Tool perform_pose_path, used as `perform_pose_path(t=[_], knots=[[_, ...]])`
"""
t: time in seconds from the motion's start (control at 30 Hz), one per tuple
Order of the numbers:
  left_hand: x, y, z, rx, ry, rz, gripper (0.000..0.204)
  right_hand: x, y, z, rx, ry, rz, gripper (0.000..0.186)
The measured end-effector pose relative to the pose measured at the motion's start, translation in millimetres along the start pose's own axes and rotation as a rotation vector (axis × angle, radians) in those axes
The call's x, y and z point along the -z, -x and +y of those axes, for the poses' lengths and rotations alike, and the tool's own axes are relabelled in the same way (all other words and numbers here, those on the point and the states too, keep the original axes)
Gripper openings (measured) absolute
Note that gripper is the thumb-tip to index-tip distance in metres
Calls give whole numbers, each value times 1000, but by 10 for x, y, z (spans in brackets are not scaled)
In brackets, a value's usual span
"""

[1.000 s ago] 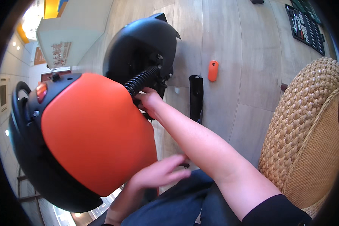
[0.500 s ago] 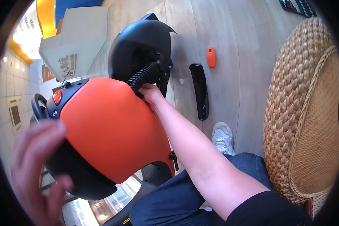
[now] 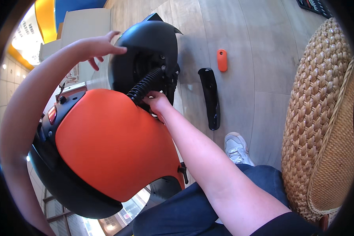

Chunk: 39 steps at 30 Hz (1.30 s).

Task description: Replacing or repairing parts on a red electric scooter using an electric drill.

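Note:
A scooter with an orange body panel [image 3: 114, 145] and a black seat [image 3: 74, 185] stands at my left. Its black rear wheel cover [image 3: 149, 37] is beyond the panel, with a black coil-spring shock absorber [image 3: 146, 83] between them. My right hand [image 3: 158, 103] reaches in beside the spring's lower end, at the panel's edge. Its fingers are curled, and what they grip is hidden behind the panel and spring. My left hand [image 3: 100, 48] hangs at the wheel cover's left side, fingers spread and holding nothing. That arm passes round the outside of the scooter, past its red tail light [image 3: 52, 113].
On the wooden floor lie a long black curved cover [image 3: 210, 98] and a small orange oblong piece [image 3: 222, 60]. A woven wicker seat [image 3: 312, 126] fills the right side. A dark tool case [image 3: 315, 7] shows at the top right, and a pale cabinet [image 3: 88, 25] at the upper left.
My left hand has swung from the seat's left side up and forward to the wheel cover. My right hand stays beside the spring. The view has shifted slightly.

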State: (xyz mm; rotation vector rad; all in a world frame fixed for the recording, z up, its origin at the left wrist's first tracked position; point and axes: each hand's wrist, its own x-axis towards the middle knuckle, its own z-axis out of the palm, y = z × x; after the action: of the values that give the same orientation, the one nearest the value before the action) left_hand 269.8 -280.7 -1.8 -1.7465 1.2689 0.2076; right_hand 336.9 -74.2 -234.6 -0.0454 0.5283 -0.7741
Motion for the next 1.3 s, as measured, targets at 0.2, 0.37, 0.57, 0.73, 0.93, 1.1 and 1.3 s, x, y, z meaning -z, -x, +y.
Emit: perform_pose_path(t=[0.2,0.37,0.57,0.73,0.93,1.1,1.3], knots=[[-305,-499,-97,64,361,19,144,-45,52,14,22,-7,31,27],[-474,-463,-67,-23,349,25,140,238,-4,-417,57,876,-78,27],[-408,-440,-112,14,269,6,138,1077,154,-1477,-66,1535,-73,42],[-402,-433,-152,30,278,23,131,1139,111,-1332,-216,1566,160,36],[-364,-392,-83,69,244,-18,134,1002,2,-1187,126,1346,208,39],[-399,-383,-26,70,263,-3,135,1049,-228,-1011,255,909,157,52],[-322,-310,36,165,244,-79,127,1126,-296,-990,296,876,127,59]])
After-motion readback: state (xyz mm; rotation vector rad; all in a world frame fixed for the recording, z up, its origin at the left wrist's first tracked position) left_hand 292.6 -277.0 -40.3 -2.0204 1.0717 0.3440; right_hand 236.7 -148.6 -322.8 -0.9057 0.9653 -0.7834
